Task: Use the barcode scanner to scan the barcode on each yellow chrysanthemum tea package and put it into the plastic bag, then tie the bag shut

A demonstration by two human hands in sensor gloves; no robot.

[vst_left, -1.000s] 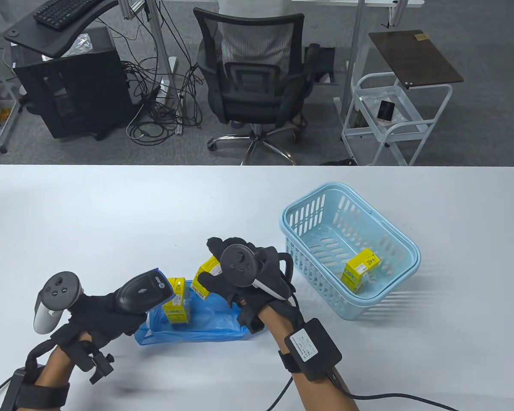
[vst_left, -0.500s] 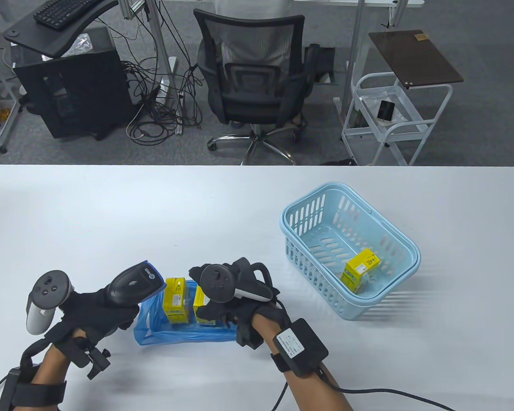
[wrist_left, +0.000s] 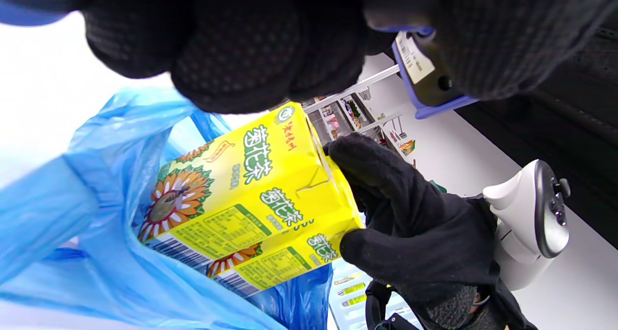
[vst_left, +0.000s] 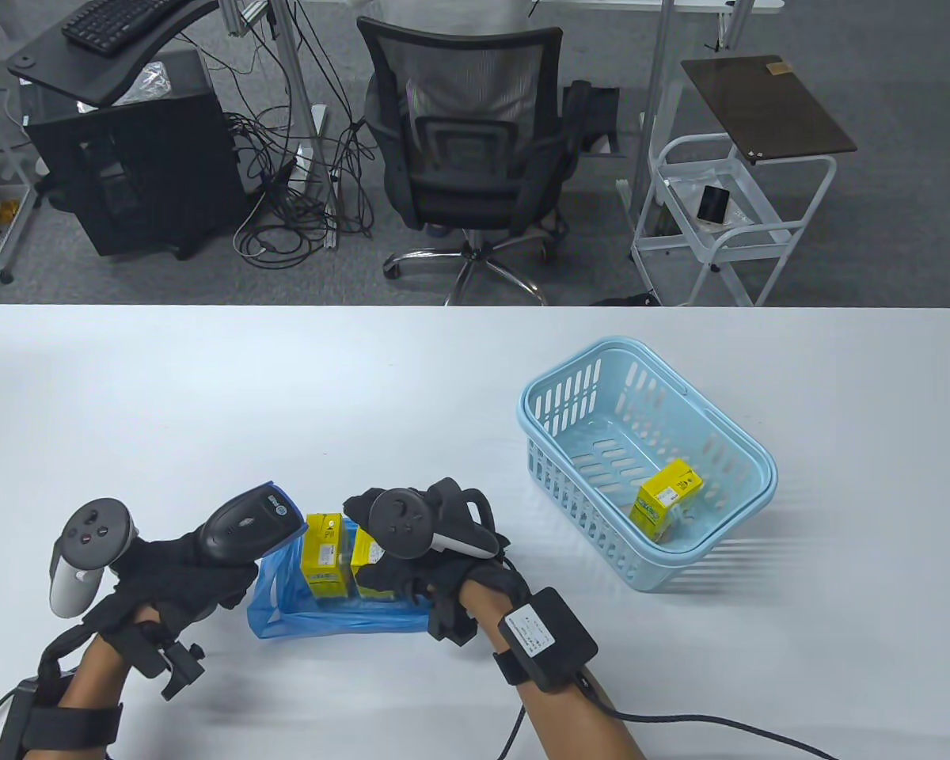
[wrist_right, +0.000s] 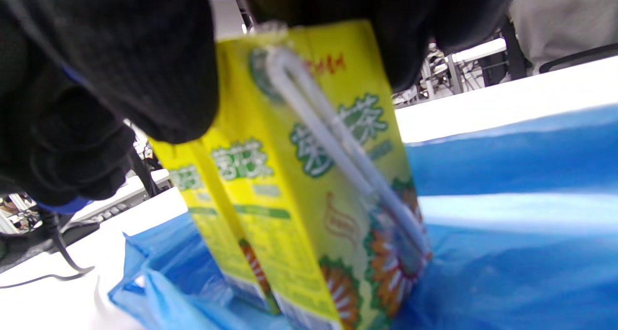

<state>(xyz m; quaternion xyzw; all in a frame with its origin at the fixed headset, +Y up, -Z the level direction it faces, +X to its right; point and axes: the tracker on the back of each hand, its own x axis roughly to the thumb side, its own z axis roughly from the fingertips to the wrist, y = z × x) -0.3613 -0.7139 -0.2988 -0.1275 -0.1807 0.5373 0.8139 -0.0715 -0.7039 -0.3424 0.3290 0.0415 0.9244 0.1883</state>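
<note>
Inside the mouth of the crumpled blue plastic bag (vst_left: 340, 609), the right hand (vst_left: 412, 554) pinches a yellow chrysanthemum tea carton (vst_left: 362, 564), long axis upright, touching a second upright carton (vst_left: 324, 554). Just left, the left hand (vst_left: 166, 578) is wrapped round the black barcode scanner (vst_left: 245, 526). One more carton (vst_left: 665, 499) lies right, in the pale blue slatted basket (vst_left: 554, 388), nearer the right hand.

Bright, even light fills the room. The white surface (vst_left: 206, 380) shines pale, with soft shadows by the basket (vst_left: 728, 546) at 4 o'clock. The right wrist view is blurry; the left one is sharp.
</note>
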